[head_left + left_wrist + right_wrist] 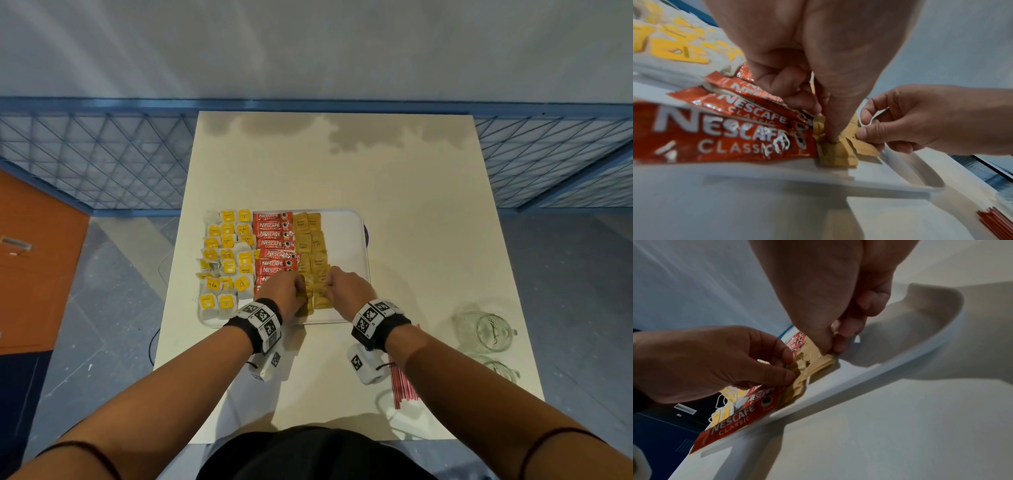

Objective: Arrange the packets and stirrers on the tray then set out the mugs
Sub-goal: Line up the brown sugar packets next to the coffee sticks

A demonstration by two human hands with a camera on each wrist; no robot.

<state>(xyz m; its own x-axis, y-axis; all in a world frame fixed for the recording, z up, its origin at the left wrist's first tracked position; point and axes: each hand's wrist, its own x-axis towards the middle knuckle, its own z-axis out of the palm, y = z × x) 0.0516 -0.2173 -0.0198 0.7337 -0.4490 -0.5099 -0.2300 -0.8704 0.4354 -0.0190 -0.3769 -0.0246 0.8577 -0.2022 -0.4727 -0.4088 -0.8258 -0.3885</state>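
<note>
- On a cream tabletop [411, 212], a white rectangular plastic tray [346, 233] is holding three columns: yellow-labelled tea bags [226, 260] at nine o'clock, red Nescafé coffee sachets [274, 240] in the centre, and brown paper sugar packets [310, 236] beside them.
- The left hand [284, 294] is pressing a fingertip onto a sugar packet near the tray's six o'clock edge, likely to pin it down.
- The right hand [346, 289] is pinching a neighbouring sugar packet between thumb and fingers [869, 132], seemingly squaring the column.
- Red plastic stirrers [404, 383] and clear glass mugs [486, 332] are waiting off the tray, around four o'clock.
</note>
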